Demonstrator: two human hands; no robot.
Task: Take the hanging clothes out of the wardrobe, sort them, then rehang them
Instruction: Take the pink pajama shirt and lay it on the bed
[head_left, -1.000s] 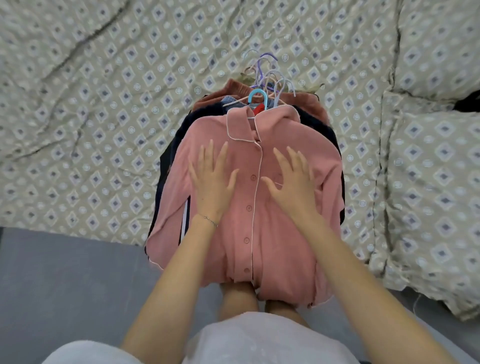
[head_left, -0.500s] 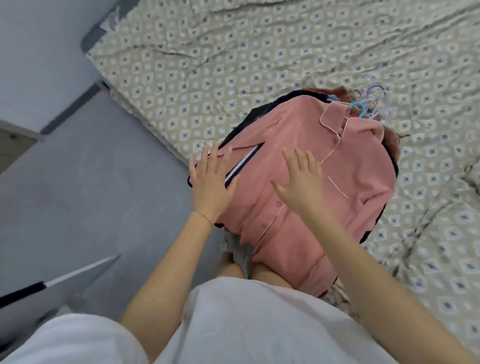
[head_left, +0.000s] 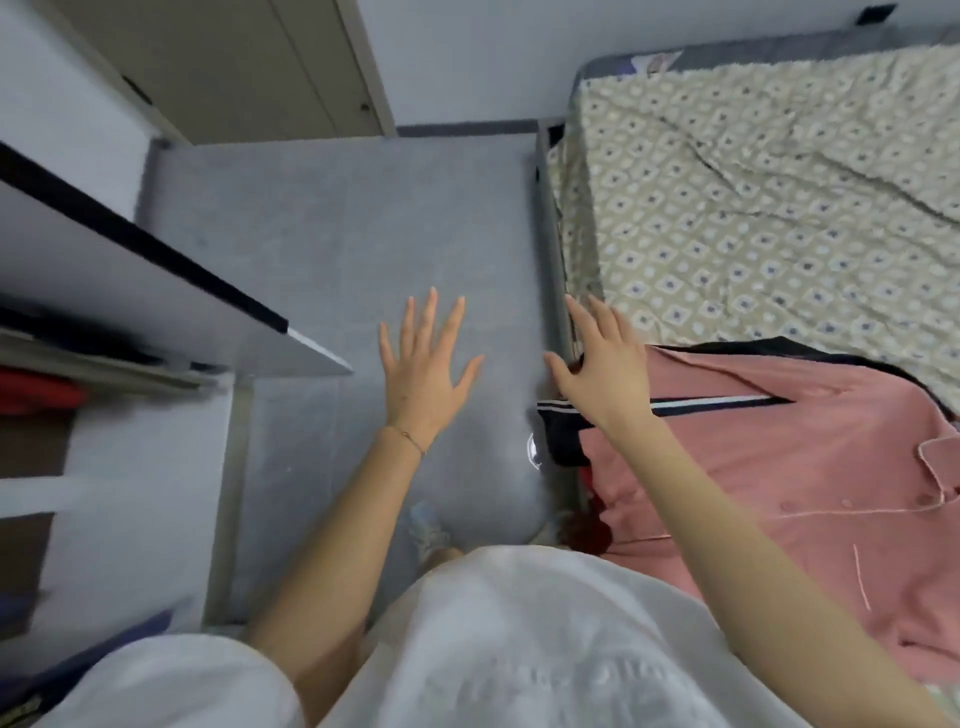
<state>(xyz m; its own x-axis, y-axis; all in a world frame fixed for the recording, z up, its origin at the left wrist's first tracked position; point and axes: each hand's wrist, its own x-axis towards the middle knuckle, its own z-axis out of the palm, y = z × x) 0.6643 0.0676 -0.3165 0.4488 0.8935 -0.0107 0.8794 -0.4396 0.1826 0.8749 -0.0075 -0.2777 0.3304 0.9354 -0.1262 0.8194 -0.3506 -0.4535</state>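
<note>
Left hand (head_left: 423, 374): fingers straight and spread, grasping nothing, hanging over the grey floor (head_left: 337, 234). Right hand (head_left: 605, 374): also released, fingers spread, nothing in it. It sits over the bed's near edge, right at the corner of the clothes pile. Its thumb is close to the dark navy garment with a white stripe (head_left: 563, 434); touching or just above, cannot tell.

Task's thing: the pink button-up pyjama shirt with pale piping (head_left: 779, 467) lies flat on top of the pile, just right of the right hand and running back toward the person's body. The navy garment peeks out under it on the side nearest the right hand. A scrap of something dark red (head_left: 587, 530) shows under the pink, nearer the body. No hangers in view. The pile rests on the bed with the beige diamond-print sheet (head_left: 753, 208), which stretches beyond and right of the right hand.

Left of the left hand is the open white wardrobe door with a black edge (head_left: 156, 291), blurred. Past it is a red item (head_left: 36, 389) and dark stuff, too smeared to say whether hanging or folded.

Progress, my read: the taking-out looks done for this batch at least, since it lies on the bed. The pile is one stack, so sorting is not begun, and all the rehanging is left. I'd call it early in the task.
</note>
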